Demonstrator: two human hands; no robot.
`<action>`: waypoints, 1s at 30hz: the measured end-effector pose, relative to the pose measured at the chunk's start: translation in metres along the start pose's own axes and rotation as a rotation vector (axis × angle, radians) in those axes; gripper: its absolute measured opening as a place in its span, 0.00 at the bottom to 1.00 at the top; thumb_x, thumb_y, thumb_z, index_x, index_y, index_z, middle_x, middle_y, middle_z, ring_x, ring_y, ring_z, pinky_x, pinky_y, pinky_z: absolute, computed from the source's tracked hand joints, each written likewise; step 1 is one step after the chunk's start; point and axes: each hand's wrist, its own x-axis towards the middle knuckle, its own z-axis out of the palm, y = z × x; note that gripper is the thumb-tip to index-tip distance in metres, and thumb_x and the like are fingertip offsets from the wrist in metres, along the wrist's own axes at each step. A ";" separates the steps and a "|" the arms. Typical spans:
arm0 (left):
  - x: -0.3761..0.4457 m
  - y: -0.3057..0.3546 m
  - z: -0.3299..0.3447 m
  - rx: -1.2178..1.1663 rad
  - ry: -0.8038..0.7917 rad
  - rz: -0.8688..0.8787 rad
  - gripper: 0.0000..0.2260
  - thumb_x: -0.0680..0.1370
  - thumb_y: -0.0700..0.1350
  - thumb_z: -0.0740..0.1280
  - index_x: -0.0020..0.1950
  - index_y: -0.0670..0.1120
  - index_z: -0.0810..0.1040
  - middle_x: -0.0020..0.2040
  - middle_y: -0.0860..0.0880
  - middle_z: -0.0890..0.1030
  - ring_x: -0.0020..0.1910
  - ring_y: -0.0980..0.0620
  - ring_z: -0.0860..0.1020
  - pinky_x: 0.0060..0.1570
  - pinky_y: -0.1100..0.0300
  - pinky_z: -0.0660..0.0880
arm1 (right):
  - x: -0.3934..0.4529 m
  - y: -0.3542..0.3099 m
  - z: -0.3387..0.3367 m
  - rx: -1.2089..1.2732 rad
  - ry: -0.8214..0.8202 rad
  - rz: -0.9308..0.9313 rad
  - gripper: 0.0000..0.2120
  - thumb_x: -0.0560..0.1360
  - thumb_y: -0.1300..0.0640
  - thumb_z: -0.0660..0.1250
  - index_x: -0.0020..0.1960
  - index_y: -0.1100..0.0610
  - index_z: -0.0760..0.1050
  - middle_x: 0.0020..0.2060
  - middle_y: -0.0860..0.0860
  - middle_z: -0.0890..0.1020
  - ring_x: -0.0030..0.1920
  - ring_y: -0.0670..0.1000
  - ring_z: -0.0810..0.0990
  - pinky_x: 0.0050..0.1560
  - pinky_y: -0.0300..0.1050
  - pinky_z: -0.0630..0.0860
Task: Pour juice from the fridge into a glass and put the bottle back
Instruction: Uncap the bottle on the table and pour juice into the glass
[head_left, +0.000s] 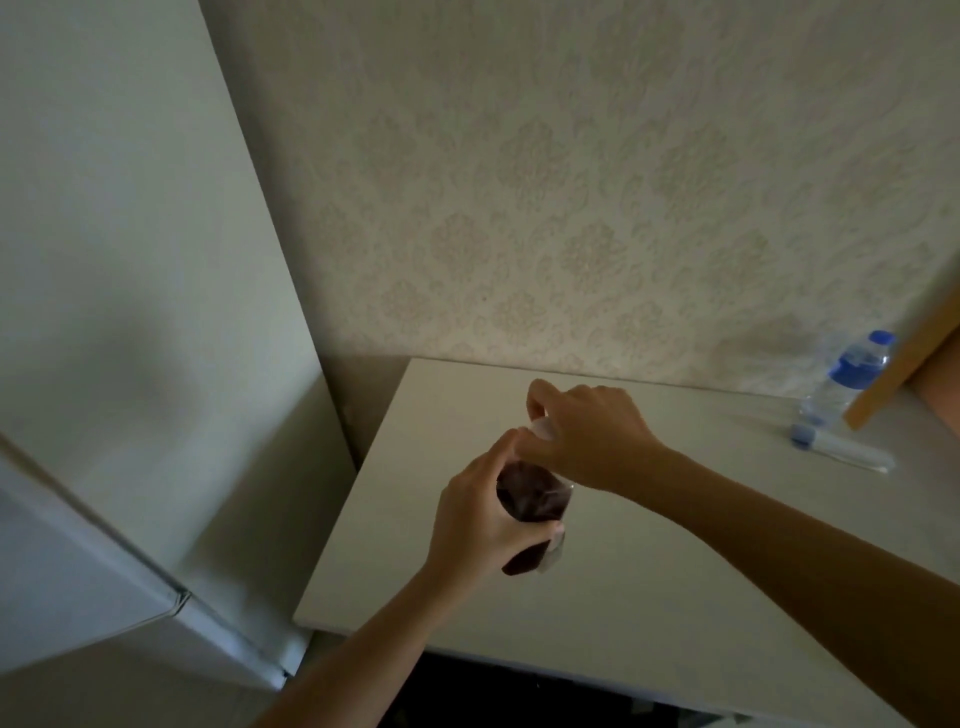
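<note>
Both hands are working mid-frame: your left hand (485, 519) is gripping the juice bottle (530, 499). Your right hand (582, 431) is pinching its cap (540, 428). Squeezing could be spilling juice.

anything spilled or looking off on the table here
No spill shows on the white table. One oddity: no glass is in view to pour into. The left hand grips the dark juice bottle, the right hand is at its cap. A water bottle stands at the far right.

Fridge (104, 364) left of desk (649, 597). Wall (571, 182) behind desk. Bottle (530, 509) over desk centre, left hand (483, 525) around it, right hand (587, 431) on top. Water bottle (847, 379) and tube (841, 447) far right.
</note>
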 end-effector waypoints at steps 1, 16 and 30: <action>0.002 0.000 0.000 -0.012 -0.004 -0.004 0.38 0.58 0.61 0.77 0.64 0.55 0.70 0.53 0.57 0.80 0.51 0.60 0.79 0.48 0.58 0.80 | 0.002 -0.002 0.003 0.009 0.053 0.009 0.13 0.73 0.41 0.59 0.45 0.51 0.66 0.30 0.47 0.74 0.31 0.49 0.74 0.35 0.43 0.71; -0.001 -0.005 -0.014 -0.156 -0.156 -0.061 0.32 0.58 0.53 0.82 0.58 0.54 0.74 0.50 0.58 0.81 0.52 0.61 0.78 0.47 0.67 0.78 | 0.013 0.023 -0.014 -0.185 -0.062 -0.788 0.10 0.78 0.49 0.57 0.59 0.47 0.65 0.39 0.45 0.77 0.42 0.44 0.63 0.55 0.40 0.58; -0.002 -0.010 -0.015 -0.201 -0.308 -0.101 0.34 0.59 0.51 0.81 0.61 0.61 0.72 0.53 0.62 0.79 0.55 0.63 0.76 0.53 0.64 0.77 | -0.004 0.033 -0.014 -0.289 -0.179 -0.731 0.16 0.79 0.46 0.51 0.67 0.44 0.60 0.50 0.46 0.76 0.50 0.47 0.71 0.60 0.46 0.64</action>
